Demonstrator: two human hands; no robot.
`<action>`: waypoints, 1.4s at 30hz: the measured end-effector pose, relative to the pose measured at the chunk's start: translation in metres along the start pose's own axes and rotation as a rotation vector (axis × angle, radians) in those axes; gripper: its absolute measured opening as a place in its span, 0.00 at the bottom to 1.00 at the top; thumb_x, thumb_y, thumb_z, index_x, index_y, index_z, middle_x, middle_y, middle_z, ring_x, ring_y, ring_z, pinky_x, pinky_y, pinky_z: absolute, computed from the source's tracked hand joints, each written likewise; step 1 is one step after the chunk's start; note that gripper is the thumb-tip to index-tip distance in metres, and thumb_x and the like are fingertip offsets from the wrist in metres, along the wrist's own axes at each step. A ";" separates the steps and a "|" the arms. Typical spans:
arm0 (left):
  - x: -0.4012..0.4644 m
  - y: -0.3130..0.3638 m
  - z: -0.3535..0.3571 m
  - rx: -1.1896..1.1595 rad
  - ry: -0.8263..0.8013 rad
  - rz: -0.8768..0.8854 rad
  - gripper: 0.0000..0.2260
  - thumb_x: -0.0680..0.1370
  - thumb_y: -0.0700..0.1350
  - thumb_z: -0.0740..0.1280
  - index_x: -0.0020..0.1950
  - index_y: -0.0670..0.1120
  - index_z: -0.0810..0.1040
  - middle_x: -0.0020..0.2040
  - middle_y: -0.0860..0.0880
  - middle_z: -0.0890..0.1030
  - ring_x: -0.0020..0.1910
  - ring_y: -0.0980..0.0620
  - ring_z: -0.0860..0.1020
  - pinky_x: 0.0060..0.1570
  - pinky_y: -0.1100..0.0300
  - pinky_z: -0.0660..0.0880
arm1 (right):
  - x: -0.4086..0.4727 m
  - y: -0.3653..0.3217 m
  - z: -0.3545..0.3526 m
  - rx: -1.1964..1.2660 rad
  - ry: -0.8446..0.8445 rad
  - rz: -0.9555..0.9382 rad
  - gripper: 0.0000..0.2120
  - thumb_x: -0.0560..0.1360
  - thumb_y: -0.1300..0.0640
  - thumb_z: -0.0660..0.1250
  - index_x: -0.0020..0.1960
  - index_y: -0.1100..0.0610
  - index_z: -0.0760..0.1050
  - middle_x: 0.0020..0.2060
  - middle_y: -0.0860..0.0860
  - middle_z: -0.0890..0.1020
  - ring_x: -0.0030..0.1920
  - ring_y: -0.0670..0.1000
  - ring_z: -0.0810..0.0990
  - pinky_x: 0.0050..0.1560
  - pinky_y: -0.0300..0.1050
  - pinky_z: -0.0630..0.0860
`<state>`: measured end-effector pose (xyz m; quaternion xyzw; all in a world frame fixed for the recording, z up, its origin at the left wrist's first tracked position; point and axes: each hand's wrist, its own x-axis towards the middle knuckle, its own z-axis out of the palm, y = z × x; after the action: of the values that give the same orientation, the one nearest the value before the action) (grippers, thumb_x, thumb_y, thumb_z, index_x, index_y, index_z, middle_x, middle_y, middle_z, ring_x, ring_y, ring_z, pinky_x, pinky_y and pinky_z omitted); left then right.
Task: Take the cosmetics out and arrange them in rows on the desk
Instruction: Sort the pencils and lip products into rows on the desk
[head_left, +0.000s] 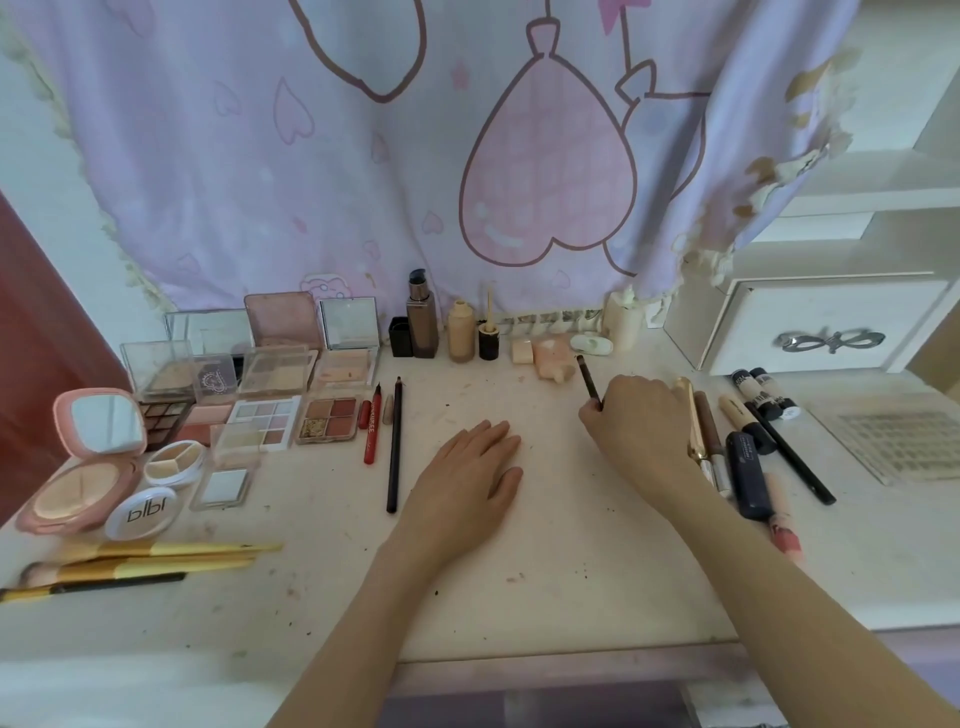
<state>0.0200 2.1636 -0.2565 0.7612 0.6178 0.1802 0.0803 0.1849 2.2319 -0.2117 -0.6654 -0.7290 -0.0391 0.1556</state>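
My right hand (641, 421) grips a thin dark pencil (587, 382) whose tip sticks up and away toward the back of the desk (545, 561). My left hand (467, 473) rests flat, palm down, on the desk's middle. Open palettes (270, 415) and compacts (88, 467) lie in rows at the left. A red pen (371, 426) and a long black pencil (395, 447) lie beside them. Foundation bottles (422, 322) stand along the back. Several tubes and pencils (748, 462) lie grouped just right of my right hand.
Yellow-handled brushes (140, 564) lie near the front left edge. A white drawer box (826, 327) stands at the back right, with a clear ridged sheet (898, 447) in front of it. A pink heart-printed cloth (467, 156) hangs behind the desk.
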 end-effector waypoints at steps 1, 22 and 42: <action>-0.001 0.000 -0.001 -0.036 0.023 0.000 0.20 0.81 0.50 0.53 0.74 0.51 0.61 0.74 0.55 0.60 0.74 0.58 0.54 0.69 0.66 0.47 | -0.004 0.000 -0.002 0.150 0.017 0.020 0.13 0.76 0.54 0.59 0.37 0.61 0.73 0.32 0.52 0.75 0.40 0.55 0.77 0.42 0.46 0.69; -0.010 0.004 -0.016 -0.627 0.459 -0.166 0.06 0.76 0.38 0.67 0.41 0.49 0.76 0.31 0.54 0.76 0.32 0.62 0.73 0.35 0.73 0.67 | -0.036 -0.039 0.019 1.756 -0.360 0.218 0.12 0.79 0.61 0.59 0.41 0.63 0.76 0.26 0.51 0.76 0.26 0.47 0.67 0.27 0.37 0.63; -0.012 -0.008 -0.029 -1.104 0.601 -0.302 0.05 0.76 0.39 0.64 0.47 0.48 0.78 0.33 0.56 0.74 0.32 0.61 0.71 0.35 0.70 0.69 | -0.029 -0.022 -0.005 1.387 -0.509 -0.027 0.06 0.75 0.65 0.64 0.42 0.59 0.79 0.31 0.51 0.81 0.33 0.48 0.78 0.34 0.37 0.74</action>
<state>-0.0005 2.1506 -0.2346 0.4290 0.5302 0.6633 0.3080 0.1662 2.2004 -0.2115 -0.3939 -0.6079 0.5843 0.3660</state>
